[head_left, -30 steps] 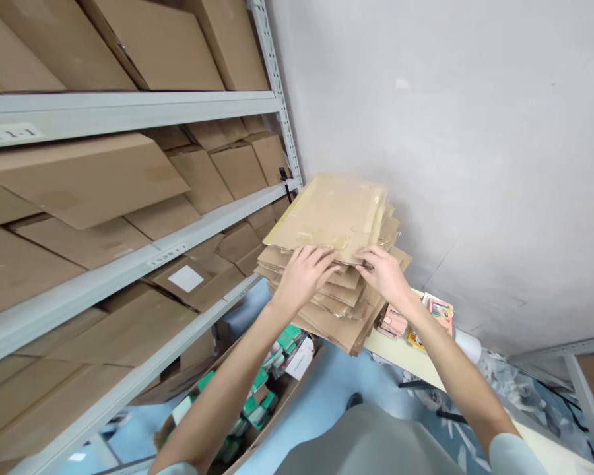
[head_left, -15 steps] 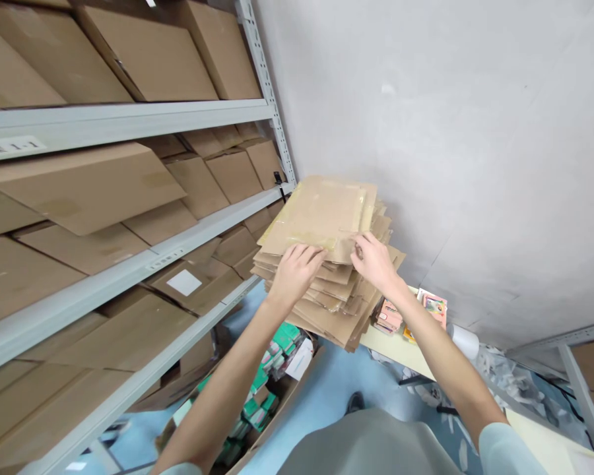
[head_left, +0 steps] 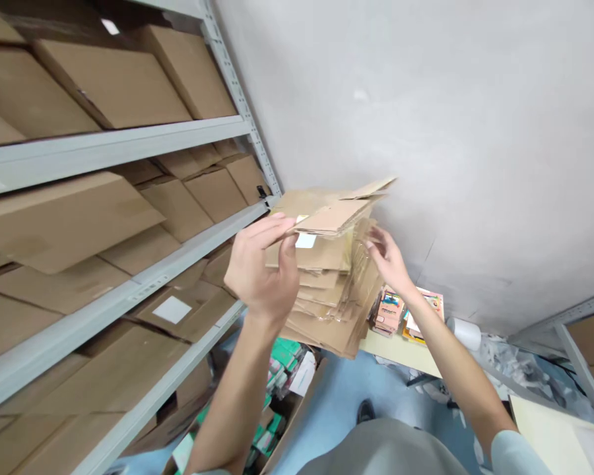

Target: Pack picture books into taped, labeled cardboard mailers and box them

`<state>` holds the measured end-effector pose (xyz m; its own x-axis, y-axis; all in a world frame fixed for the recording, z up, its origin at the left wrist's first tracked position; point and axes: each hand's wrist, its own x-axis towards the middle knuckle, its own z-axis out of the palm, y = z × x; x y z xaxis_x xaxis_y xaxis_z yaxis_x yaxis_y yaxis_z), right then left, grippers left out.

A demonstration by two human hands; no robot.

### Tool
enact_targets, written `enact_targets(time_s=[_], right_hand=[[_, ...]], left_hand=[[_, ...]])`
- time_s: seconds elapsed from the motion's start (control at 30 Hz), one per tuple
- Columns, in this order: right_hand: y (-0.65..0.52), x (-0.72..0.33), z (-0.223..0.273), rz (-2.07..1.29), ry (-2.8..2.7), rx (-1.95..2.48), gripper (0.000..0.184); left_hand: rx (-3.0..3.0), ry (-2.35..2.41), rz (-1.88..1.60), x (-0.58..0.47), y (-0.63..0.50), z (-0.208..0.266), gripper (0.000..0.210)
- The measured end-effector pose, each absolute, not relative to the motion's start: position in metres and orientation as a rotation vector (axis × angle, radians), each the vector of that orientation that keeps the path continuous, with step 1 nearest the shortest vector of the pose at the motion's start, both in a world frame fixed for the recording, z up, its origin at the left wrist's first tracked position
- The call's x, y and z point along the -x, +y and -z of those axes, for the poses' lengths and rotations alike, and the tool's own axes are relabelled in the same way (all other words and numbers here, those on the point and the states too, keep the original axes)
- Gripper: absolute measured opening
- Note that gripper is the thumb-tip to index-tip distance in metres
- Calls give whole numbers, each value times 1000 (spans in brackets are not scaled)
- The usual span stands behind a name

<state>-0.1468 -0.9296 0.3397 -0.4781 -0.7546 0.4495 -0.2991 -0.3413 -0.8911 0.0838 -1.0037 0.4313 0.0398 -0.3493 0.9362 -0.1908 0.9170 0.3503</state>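
My left hand (head_left: 264,264) is closed on the near left edge of a flattened cardboard box (head_left: 334,216), pinched between thumb and fingers. The box is raised and tilted above a stack of flattened cardboard boxes (head_left: 321,290), its far right end sticking up towards the wall. Clear tape shows on several boxes in the stack. A white label (head_left: 305,241) is visible just under the raised box. At the stack's right edge is my right hand (head_left: 389,260), its fingers bent and thumb apart from them; whether it touches the cardboard I cannot tell.
Metal shelving (head_left: 178,254) full of brown cartons stands on the left. Below is an open carton (head_left: 294,422) of green and white packs. Colourful small packs (head_left: 390,310) and a white roll (head_left: 464,334) are on the right, before a grey wall (head_left: 426,119).
My left hand has lifted the top flattened box off the stack and tilted it. My right hand has moved slightly right, to the stack's edge. The view has shifted a little.
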Motion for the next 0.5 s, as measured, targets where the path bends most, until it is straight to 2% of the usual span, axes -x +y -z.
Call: enact_targets(time_s=[0.13, 0.27, 0.37, 0.5], right_hand=[[-854, 200, -353, 2312, 1845, 1133, 78], [-724, 249, -345, 2542, 2225, 802, 77], [-615, 250, -324, 2483, 2512, 564, 64], [-482, 211, -283, 2247, 2857, 141, 47]], left_hand=[[-368, -1414, 419, -38, -957, -447, 40], [-331, -1482, 865, 31, -918, -424, 39], [-282, -1603, 1259, 93, -882, -383, 40], [-162, -1776, 1657, 173, -802, -316, 43]])
